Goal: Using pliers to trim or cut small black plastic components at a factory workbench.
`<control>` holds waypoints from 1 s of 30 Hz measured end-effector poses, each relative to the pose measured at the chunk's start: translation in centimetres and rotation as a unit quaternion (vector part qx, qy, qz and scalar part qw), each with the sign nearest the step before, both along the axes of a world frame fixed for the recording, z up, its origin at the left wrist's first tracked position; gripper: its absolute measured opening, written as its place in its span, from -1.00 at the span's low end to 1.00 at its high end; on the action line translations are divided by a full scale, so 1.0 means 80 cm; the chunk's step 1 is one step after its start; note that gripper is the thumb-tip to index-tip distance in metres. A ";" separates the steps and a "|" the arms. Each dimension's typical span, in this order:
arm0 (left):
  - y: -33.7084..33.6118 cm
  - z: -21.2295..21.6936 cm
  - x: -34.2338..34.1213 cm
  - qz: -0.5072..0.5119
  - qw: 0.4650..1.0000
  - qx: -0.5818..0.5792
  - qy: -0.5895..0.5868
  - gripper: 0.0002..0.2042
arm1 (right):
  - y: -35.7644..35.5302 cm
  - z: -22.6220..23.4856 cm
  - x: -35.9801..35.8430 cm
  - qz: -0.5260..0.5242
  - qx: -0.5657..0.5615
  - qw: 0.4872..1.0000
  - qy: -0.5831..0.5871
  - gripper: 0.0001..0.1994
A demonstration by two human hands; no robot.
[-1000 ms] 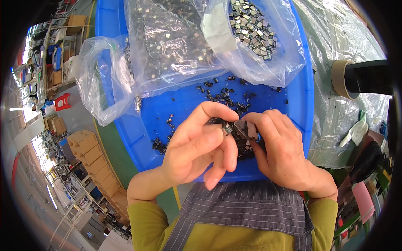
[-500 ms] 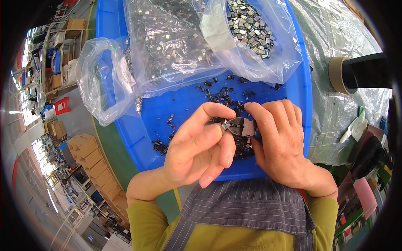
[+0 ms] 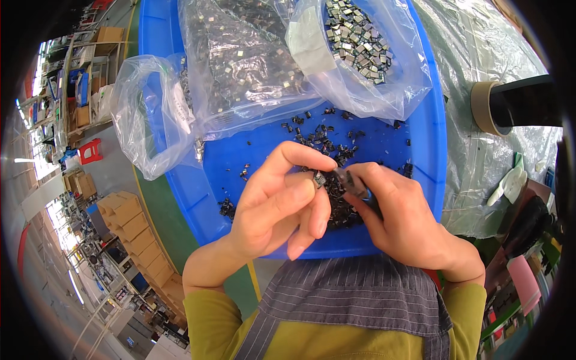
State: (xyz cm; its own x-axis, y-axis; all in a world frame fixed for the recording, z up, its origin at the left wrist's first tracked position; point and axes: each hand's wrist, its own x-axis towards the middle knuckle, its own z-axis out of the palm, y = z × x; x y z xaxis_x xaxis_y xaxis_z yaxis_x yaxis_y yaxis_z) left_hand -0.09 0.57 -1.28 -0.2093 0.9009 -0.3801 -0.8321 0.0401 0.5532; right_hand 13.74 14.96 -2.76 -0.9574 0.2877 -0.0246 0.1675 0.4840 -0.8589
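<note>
The fingers (image 3: 312,180) of the left hand (image 3: 273,204) pinch a small dark part (image 3: 320,178) over the blue tub (image 3: 429,150). The right hand (image 3: 399,219) grips a dark tool (image 3: 354,186), its tip touching that part. Under both hands, a heap of small black parts (image 3: 342,210) lies on the tub's floor. At the tub's far side sit clear plastic bags (image 3: 252,72) of metal pieces. Right of the tub, a tape roll (image 3: 483,108) rests on the tabletop (image 3: 480,54).

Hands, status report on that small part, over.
Left hand pinching small part. Right hand gripping dark tool at it. Both over blue tray. Nothing blocking.
</note>
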 end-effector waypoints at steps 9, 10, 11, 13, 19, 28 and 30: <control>-0.001 0.010 -0.016 -0.159 0.936 -0.018 0.313 -0.49 | 0.025 0.018 -0.001 0.145 -0.359 0.912 -0.136 -0.82; 0.000 0.011 -0.015 -0.160 0.936 -0.018 0.313 -0.49 | 0.025 0.018 0.000 0.142 -0.375 0.906 -0.131 -0.81; 0.001 0.011 -0.014 -0.157 0.937 -0.014 0.313 -0.49 | 0.026 0.019 0.000 0.142 -0.376 0.906 -0.131 -0.81; 0.001 0.011 -0.015 -0.161 0.938 -0.013 0.307 -0.49 | 0.028 0.020 -0.002 0.160 -0.352 0.911 -0.143 -0.82; 0.002 0.015 -0.016 -0.173 0.940 -0.028 0.292 -0.50 | 0.033 0.022 -0.004 0.184 -0.366 0.899 -0.156 -0.81; 0.006 0.023 -0.015 -0.171 0.950 -0.083 0.247 -0.52 | 0.031 0.017 -0.003 0.185 -0.372 0.895 -0.162 -0.79; 0.006 0.022 -0.015 -0.163 0.950 -0.082 0.255 -0.52 | 0.029 0.014 -0.002 0.183 -0.366 0.899 -0.155 -0.79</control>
